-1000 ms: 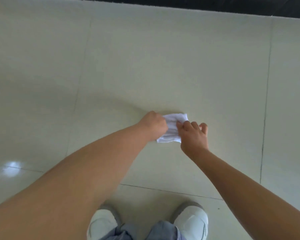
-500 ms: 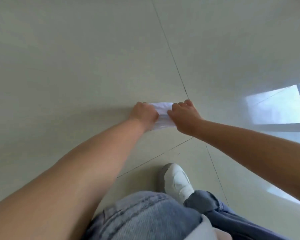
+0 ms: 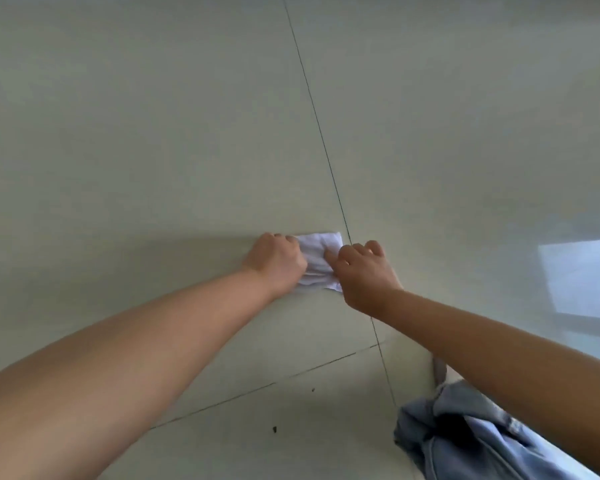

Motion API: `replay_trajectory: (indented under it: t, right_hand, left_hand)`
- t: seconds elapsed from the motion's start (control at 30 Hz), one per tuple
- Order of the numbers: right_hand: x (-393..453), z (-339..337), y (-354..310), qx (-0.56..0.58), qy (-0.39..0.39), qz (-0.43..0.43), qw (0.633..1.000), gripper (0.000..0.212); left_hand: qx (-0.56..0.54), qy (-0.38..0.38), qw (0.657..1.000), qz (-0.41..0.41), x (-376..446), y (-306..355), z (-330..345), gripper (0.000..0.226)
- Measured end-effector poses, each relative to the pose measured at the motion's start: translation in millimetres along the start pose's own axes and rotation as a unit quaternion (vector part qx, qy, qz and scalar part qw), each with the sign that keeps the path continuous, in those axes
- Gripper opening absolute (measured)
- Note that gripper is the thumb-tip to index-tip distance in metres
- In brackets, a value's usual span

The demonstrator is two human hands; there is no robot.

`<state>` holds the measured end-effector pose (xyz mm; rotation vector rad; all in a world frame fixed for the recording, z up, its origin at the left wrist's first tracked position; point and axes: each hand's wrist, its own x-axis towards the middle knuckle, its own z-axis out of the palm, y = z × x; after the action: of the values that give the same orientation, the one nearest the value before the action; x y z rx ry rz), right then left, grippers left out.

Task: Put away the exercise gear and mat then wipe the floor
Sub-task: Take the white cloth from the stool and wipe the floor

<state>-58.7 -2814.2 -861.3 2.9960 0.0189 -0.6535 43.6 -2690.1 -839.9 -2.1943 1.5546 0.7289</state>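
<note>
Just left of the dark grout line [image 3: 329, 174], the white cloth [image 3: 317, 259] lies flat on the tiled floor [image 3: 153, 133]. The left hand [image 3: 278, 259] and right hand [image 3: 364, 273] press it down, fingers curled onto its edges. Dark specks [image 3: 275, 429] lie nearer the person; denim trouser fabric [image 3: 465, 438] sits right of the line.

Soft, even daylight, moderately bright. Glossy floor [image 3: 153, 133] shows a pale window reflection [image 3: 582, 278] at the right edge, mild glare there. Diffuse shadow on the tiles left of the left hand [image 3: 278, 261]. Slight overall softness, compression smear. Wide-angle stretch: tile joint [image 3: 321, 133] bows, forearms balloon near the bottom corners.
</note>
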Motion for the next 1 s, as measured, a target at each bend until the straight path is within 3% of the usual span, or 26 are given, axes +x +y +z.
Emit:
replay_trajectory:
  t: [0.1, 0.23, 0.4, 0.53, 0.6, 0.67, 0.8, 0.87, 1.0]
  right_hand:
    - [20, 5, 54, 0.025, 0.031, 0.038, 0.998, 0.058]
    - [79, -27, 114, 0.084, 0.048, 0.105, 0.99, 0.037]
    - [132, -53, 91, 0.158, 0.066, 0.053, 0.984, 0.044]
    - [80, -21, 36, 0.197, 0.074, -0.039, 0.977, 0.056]
    - [36, 5, 31, 0.192, 0.082, -0.066, 0.976, 0.059]
    - [1, 27, 55, 0.178, 0.061, -0.061, 0.98, 0.056]
    - [-5, 34, 148, 0.147, 0.118, 0.02, 0.982, 0.044]
    - [27, 18, 188, 0.141, 0.136, 0.07, 0.978, 0.038]
    - [120, -30, 214, 0.142, 0.118, 0.121, 0.975, 0.038]
  left_hand:
    - [0.004, 0.004, 1.0, -0.02, 39, 3, -33, 0.036]
    - [-0.123, 0.033, 0.979, -0.159, 87, -4, -78, 0.032]
    - [-0.188, 0.045, 0.931, -0.31, 82, -28, -68, 0.026]
    - [-0.06, 0.06, 0.958, -0.274, 21, -23, -20, 0.012]
    - [-0.062, 0.045, 0.967, -0.242, 8, 4, 9, 0.026]
    - [-0.033, 0.075, 0.977, -0.198, 17, 38, 8, 0.035]
    - [-0.113, 0.076, 0.984, -0.118, 98, 68, -38, 0.036]
    - [-0.136, 0.094, 0.977, -0.138, 131, 62, -86, 0.018]
    - [-0.248, 0.035, 0.937, -0.242, 188, 8, -140, 0.034]
